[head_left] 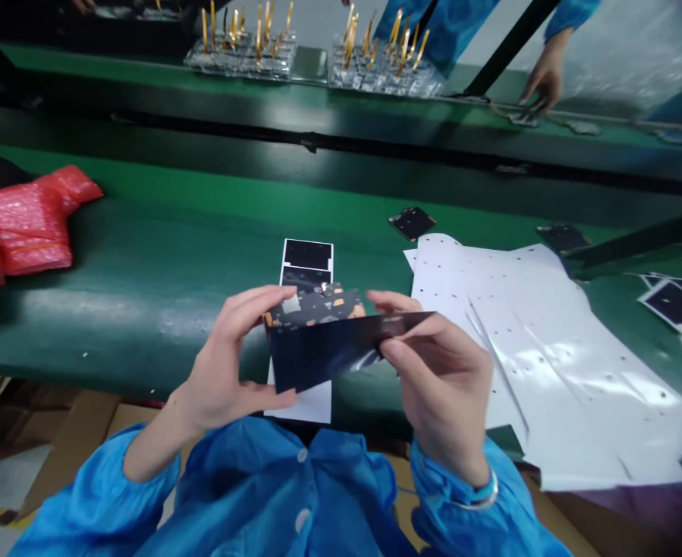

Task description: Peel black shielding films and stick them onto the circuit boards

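Between left hand [218, 363] and right hand [448, 371], holding black film [317, 354] lengthwise crosswise, pinching its right end, spanning its left end and the circuit board [317, 309] with wide left fingers.

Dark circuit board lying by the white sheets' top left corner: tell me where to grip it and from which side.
I'd pinch the circuit board by its left and right corners, coming from above. It lies flat and thin on the green bench, its corners point sideways, and the white sheets crowd its near side.
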A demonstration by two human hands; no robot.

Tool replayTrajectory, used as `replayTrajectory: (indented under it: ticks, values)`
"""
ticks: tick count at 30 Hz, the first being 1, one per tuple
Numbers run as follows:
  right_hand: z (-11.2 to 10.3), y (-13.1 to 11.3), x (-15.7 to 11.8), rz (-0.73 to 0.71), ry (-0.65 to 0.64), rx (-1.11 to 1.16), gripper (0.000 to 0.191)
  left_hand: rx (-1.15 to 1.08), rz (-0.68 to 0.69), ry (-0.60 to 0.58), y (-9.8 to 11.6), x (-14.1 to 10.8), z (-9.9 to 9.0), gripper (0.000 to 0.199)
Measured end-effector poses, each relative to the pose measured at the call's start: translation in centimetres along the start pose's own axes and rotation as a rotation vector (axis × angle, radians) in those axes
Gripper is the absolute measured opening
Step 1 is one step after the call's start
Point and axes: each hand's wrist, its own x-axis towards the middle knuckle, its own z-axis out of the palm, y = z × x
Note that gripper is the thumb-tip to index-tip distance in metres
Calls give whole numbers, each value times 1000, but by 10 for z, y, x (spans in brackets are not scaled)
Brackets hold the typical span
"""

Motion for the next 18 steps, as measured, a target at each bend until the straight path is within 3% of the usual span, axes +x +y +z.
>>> replayTrajectory:
  ticks: [5, 12, 18]
  values:
    - [1, -9, -2, -143, -94, -109, 19, -123, 26, 32, 10, 8, 3, 94]
    - [-12, -17, -7, -61, -86, -186, 23, -146, -61, -19, 9, 3, 0, 95]
    - [-14, -19, -5, -72, -98, -177, 24, -159, -81, -41, 9, 5, 3, 95]
